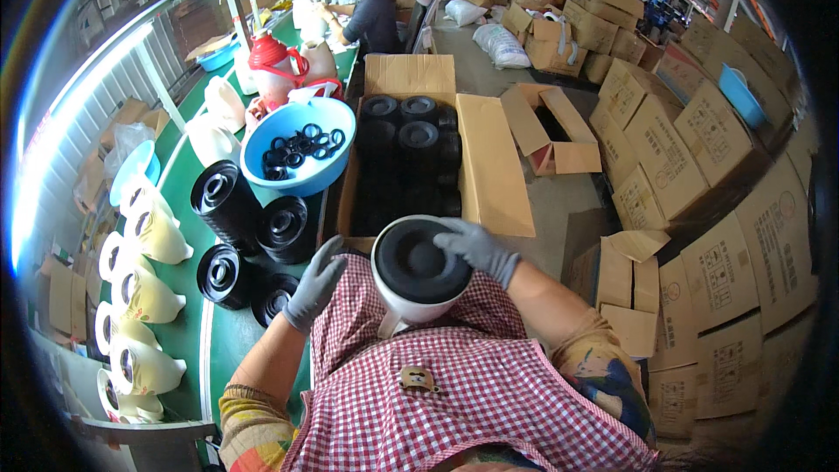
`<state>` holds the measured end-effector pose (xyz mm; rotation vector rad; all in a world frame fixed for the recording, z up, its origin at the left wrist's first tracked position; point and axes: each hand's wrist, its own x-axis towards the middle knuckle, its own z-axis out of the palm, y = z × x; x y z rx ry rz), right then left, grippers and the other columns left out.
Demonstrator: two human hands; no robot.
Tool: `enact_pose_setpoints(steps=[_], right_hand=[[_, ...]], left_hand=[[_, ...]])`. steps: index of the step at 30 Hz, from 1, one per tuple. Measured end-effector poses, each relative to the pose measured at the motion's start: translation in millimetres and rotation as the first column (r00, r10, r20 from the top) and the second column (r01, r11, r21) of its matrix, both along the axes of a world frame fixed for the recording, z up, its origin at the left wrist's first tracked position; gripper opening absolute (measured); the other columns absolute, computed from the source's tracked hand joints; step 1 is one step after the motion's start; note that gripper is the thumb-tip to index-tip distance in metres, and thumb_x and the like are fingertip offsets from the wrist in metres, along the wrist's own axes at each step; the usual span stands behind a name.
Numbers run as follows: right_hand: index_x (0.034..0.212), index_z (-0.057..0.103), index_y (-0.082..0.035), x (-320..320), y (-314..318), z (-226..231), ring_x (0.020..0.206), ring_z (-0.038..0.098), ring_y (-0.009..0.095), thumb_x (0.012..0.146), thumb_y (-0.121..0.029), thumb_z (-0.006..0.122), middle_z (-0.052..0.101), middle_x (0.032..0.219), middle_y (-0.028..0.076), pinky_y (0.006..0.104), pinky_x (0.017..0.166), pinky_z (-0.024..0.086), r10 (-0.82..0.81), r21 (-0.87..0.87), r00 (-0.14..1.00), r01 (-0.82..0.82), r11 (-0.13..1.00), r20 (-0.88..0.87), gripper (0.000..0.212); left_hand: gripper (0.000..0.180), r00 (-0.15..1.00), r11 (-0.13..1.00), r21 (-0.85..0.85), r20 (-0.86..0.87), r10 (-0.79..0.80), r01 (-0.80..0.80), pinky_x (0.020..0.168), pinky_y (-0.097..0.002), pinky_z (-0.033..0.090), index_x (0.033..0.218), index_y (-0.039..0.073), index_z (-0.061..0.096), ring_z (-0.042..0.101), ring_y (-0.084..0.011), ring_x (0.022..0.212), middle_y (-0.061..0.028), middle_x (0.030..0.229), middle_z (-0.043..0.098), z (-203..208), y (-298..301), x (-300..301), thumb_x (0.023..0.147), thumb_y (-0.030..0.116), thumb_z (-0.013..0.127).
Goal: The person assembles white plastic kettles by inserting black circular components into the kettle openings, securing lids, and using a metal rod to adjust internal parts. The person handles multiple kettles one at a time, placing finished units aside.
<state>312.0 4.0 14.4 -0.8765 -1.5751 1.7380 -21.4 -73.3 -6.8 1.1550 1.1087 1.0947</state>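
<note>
A white jug-like body (418, 308) with a handle (390, 324) rests on my lap, its round black cap or base (418, 260) facing up. My right hand (476, 249), in a grey glove, grips the rim of that black piece from the right, its thumb side hidden. To the left, apart from the jug, my gloved left hand (316, 288) is raised and open with nothing in it. Beside it on the green bench stand stacks of ridged black round pieces (225, 203). A blue basin (278, 177) behind them holds many small black rings (306, 147).
An open carton (494, 166) filled with black round pieces stands right ahead. Pale yellow jug bodies (144, 293) line the left of the green bench (197, 280). Stacked cartons (699, 157) fill the right side. A co-worker (371, 13) sits farther up the bench.
</note>
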Motion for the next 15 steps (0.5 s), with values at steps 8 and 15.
enact_pose_setpoints(steps=[8, 15], right_hand=[[0.143, 0.046, -0.003, -47, 20, 4, 0.124, 0.054, 0.033, 0.089, -0.050, 0.066, 0.055, 0.137, 0.018, 0.0379, 0.101, 0.044, -0.024, 0.474, 0.853, -0.266, 0.840, 0.521, 0.074], [0.130, 0.066, -0.016, -49, 25, -6, 0.135, 0.041, 0.037, 0.081, -0.054, 0.068, 0.054, 0.142, 0.012, 0.0547, 0.114, 0.023, 0.061, 0.778, 0.870, -0.467, 0.420, 0.489, 0.062]], left_hand=[[0.060, 0.871, 0.874, 0.018, -0.095, -0.482, 0.485, 0.108, -0.0375, 0.043, 0.149, 0.002, 0.037, 0.051, -0.0217, 0.126, -0.0128, 0.140, 0.053, -28, 92, 19, 0.094, 0.007, 0.061], [0.050, 0.868, 0.866, -0.198, -0.105, -0.485, 0.460, 0.099, -0.0362, 0.049, 0.134, -0.001, 0.052, 0.059, -0.0223, 0.114, -0.0120, 0.129, 0.061, -6, 131, 32, 0.086, 0.002, 0.065]])
